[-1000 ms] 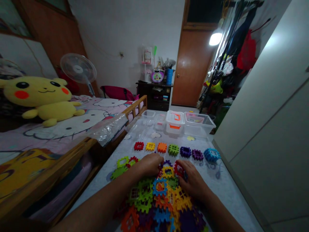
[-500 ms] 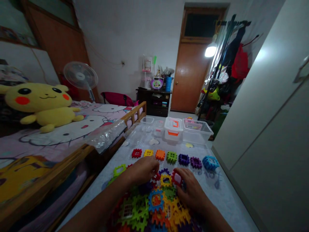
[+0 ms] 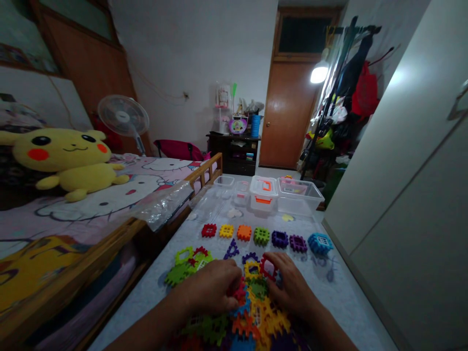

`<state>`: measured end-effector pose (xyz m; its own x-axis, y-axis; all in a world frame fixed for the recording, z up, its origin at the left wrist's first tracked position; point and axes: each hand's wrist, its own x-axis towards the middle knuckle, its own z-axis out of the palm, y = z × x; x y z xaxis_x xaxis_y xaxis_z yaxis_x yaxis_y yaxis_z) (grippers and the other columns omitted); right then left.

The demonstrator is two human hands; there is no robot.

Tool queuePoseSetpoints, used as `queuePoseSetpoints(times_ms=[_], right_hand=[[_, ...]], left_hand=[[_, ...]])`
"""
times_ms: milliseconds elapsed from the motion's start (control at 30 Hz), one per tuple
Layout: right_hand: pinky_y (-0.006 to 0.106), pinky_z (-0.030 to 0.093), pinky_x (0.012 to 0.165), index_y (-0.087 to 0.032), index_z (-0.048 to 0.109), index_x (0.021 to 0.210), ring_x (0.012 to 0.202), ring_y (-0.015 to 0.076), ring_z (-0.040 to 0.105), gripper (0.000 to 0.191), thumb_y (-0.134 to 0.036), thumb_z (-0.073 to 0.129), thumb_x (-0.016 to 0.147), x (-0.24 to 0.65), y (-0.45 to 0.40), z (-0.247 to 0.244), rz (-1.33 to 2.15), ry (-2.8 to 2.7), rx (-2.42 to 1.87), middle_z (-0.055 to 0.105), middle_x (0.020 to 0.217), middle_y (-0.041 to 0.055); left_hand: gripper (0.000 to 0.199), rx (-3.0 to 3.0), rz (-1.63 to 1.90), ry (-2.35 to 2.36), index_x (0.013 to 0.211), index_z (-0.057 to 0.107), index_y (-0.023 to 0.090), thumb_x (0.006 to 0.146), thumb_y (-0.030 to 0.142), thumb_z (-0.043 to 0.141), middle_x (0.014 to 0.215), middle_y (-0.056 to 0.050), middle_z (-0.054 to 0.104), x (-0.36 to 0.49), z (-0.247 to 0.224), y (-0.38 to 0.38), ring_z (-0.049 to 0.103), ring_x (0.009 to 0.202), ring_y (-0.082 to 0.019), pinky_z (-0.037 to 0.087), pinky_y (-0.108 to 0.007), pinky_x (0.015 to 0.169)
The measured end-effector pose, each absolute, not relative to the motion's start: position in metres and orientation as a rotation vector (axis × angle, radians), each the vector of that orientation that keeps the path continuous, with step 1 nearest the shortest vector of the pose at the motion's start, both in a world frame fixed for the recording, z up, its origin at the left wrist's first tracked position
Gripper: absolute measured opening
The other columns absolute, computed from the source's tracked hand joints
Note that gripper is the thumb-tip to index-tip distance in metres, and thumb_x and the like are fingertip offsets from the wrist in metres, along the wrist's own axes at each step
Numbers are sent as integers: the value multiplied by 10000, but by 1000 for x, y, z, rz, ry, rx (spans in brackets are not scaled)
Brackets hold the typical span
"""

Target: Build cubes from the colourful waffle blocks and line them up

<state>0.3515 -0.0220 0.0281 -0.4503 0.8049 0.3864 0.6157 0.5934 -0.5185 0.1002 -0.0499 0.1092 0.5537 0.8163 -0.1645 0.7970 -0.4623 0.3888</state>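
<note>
My right hand [image 3: 292,282] has its thumb and fingers closed on a red square building piece [image 3: 263,267] with toothed edges and an open middle. My left hand [image 3: 217,287] is bent over the pile with its fingers curled. A red toothed building piece [image 3: 240,291] shows at its fingertips, mostly covered by the hand. Below and between the hands lies a pile of toothed plastic pieces, among them a yellow frame [image 3: 252,269], a green piece [image 3: 259,287] and an orange piece [image 3: 244,325]. A purple triangular piece [image 3: 231,249] lies beyond my left hand.
A row of assembled cubes crosses the table, from a red cube [image 3: 208,230] to a blue cube [image 3: 320,243]. Behind stand a lidded clear box [image 3: 263,200] and an open clear bin [image 3: 300,197]. Green pieces [image 3: 177,274] lie left; a wooden bed rail [image 3: 120,239] runs alongside.
My left hand has moved down and toward me over the pile, a red piece at its fingertips. The purple triangle beyond it now shows. My right hand keeps its hold.
</note>
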Motion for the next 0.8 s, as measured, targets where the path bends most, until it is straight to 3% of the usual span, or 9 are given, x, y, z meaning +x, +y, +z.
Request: queuePoseSetpoints(times_ms=[233, 467, 600, 800], right_hand=[[461, 433, 999, -196, 535, 1251, 1146, 268, 525, 507, -167, 596, 748, 349, -23, 38, 447, -2214, -1122, 594, 1215, 115], [462, 442, 995, -214, 517, 1276, 1155, 267, 541, 527, -227, 634, 762, 349, -24, 34, 508, -2164, -1147, 594, 1239, 116], [468, 443, 993, -208, 504, 1277, 1159, 273, 539, 536, -243, 644, 761, 348, -24, 35, 533, -2165, -1141, 583, 1246, 121], [383, 489, 932, -216, 537, 1189, 1070, 230, 565, 419, -214, 631, 780, 338, -27, 46, 571, -2199, -1034, 562, 1166, 101]], left_hand=[[170, 2437, 62, 1288, 841, 547, 228, 687, 247, 616, 844, 8, 629, 108, 114, -51, 562, 752, -169, 391, -252, 631], [541, 2456, 80, 1205, 1198, 513, 259, 678, 247, 661, 1086, -55, 641, 107, 119, -52, 566, 1030, -248, 425, -320, 882], [497, 2381, 97, 1173, 1187, 532, 258, 702, 196, 618, 1104, -54, 620, 105, 115, -52, 573, 1028, -234, 430, -307, 884], [521, 2325, 244, 1165, 1190, 511, 260, 689, 155, 608, 1163, -44, 571, 98, 109, -50, 559, 1050, -210, 444, -297, 893]])
